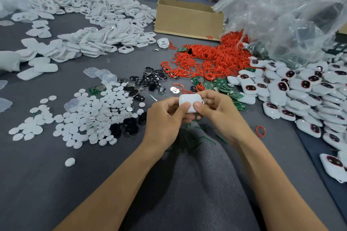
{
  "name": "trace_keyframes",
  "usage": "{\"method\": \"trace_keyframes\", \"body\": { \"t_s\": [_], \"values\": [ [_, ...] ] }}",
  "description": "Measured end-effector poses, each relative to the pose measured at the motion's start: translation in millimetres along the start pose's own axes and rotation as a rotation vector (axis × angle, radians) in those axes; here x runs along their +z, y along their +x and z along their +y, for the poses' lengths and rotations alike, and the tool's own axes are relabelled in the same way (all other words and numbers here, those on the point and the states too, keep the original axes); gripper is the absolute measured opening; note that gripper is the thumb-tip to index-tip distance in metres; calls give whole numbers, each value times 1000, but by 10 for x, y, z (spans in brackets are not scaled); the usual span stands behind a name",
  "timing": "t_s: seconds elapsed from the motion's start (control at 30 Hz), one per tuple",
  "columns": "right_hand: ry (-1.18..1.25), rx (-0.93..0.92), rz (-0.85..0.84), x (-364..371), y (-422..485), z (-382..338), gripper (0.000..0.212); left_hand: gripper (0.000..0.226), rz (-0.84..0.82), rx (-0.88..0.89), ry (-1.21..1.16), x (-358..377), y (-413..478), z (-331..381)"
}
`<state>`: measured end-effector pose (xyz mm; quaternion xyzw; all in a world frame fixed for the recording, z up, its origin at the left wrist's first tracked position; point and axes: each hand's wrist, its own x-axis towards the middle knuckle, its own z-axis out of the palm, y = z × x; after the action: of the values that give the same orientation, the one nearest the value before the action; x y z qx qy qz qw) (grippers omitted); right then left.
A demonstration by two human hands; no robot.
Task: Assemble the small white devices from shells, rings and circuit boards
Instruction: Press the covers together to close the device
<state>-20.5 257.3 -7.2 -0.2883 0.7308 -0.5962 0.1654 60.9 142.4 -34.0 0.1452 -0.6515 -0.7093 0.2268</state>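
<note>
Clamped left grip [165, 116] and right grip [216, 110] on a small rounded white plastic shell [189, 102], apparently snapping it shut; likely needed an even squeeze next.

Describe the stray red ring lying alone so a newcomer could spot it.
Start at the heap of red plastic rings before the brown cardboard box. Come nearer, past the right hand, to the grey cloth beside that wrist. One red ring lies alone, clear of every pile.

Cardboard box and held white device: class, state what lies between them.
Head view: the red rings heap lies between cardboard box and white device; green circuit boards sit nearer the device.
</note>
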Motion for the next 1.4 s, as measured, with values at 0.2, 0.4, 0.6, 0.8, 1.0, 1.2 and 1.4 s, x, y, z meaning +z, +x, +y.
{"method": "trace_keyframes", "body": {
  "t_s": [0.2,0.4,0.6,0.8,1.0,1.2,1.4],
  "values": [
    [-228,-66,-13,12,-2,19,13,16,-1,-9,9,12,-2,18],
    [-269,-200,218,117,-2,21,16,14,11,-19,-151,48,18,32],
    [-325,-410,312,201,-15,44,30,31,-11,-89,-403,5,62,43],
    [-329,-371,235,217,-30,34,30,42,33,-28,-254,-68,67,77],
    [-353,-328,235,188,-13,27,40,45,14,-46,-256,-61,57,76],
    [-457,-337,157,148,-12,23,48,43,-12,-23,-187,-77,57,100],
    [-354,-288,159,152,-45,-17,36,24,61,33,-113,-54,69,104]
  ]
}}
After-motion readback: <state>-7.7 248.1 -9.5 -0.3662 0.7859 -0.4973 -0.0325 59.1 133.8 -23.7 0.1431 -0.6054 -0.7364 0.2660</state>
